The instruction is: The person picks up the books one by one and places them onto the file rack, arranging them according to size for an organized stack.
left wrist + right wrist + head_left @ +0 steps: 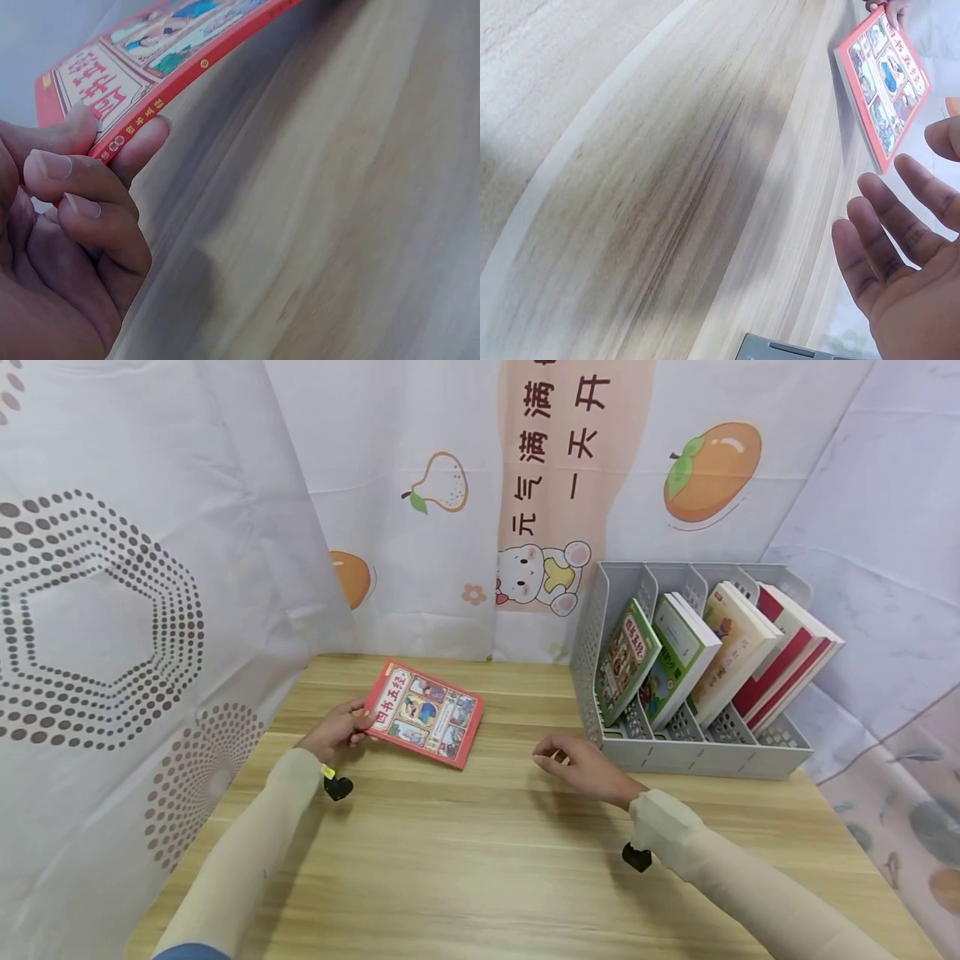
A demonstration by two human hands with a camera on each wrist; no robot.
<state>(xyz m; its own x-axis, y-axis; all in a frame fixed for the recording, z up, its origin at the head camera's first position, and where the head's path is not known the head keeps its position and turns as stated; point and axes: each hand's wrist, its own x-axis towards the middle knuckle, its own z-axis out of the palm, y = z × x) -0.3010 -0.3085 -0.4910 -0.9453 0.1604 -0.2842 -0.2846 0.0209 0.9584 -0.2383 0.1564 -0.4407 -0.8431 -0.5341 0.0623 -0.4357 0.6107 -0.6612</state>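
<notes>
A thin red book (pixel 423 712) with a picture-panel cover is pinched at its left corner by my left hand (pixel 341 729). In the left wrist view the thumb lies on the cover of the book (pixel 161 56) and the fingers curl at its spine and underside, with a shadow on the wood below it. My right hand (pixel 582 766) hovers over the table (pixel 450 860) to the right of the book, near the grey file rack. Nothing is in the right hand (pixel 900 255); its fingers are loosely bent and apart from the book.
At the right back stands a grey perforated rack (pixel 697 760) with several slots. A green book (pixel 628 662), another green-edged book (pixel 678 660), a cream book (pixel 731 652) and red-and-white books (pixel 787 656) lean in it. Patterned white cloth (pixel 420 577) hangs behind the table.
</notes>
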